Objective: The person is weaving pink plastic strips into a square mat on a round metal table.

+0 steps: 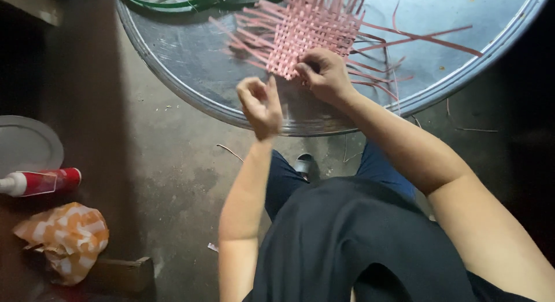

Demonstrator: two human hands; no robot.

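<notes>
My right hand (325, 75) grip pinches near edge of pink woven strip mat (312, 33) | left hand (261, 103) grip curled, holding nothing visible | risk: loose strips slipping out on the round metal tray (191, 88).

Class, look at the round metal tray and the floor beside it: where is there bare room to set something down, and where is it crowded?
Free: the round metal tray left of the pink woven mat, its upper right beyond the loose strips, and the floor between the tray and the red can. Crowded: the near mat edge, under the right hand and left hand.
</notes>
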